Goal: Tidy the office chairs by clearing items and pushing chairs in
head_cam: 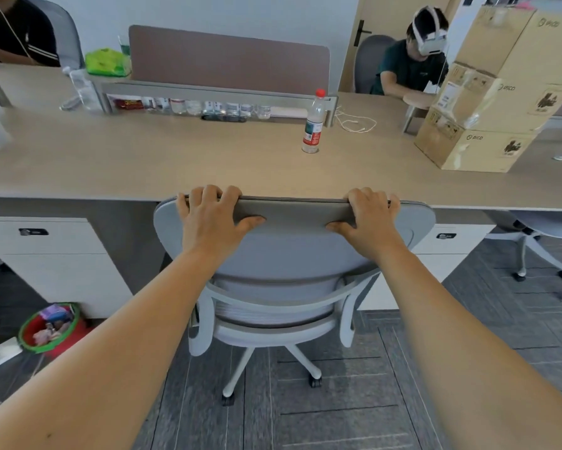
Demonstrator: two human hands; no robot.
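A grey office chair (292, 254) stands right in front of me, its back facing me and its top edge level with the front edge of the long wooden desk (143, 164). My left hand (213, 219) grips the left part of the backrest's top, fingers curled over it, thumb on the near face. My right hand (369, 217) holds the right part the same way. The seat is mostly hidden behind the backrest; no item shows on it. A plastic water bottle (313, 123) with a red cap stands upright on the desk beyond the chair.
White drawer cabinets (52, 254) sit under the desk on both sides of the chair. A red and green bin (50, 329) stands on the floor at left. Stacked cardboard boxes (500, 92) occupy the desk's right end. Another chair (539, 241) is at right. Two people sit across the desk.
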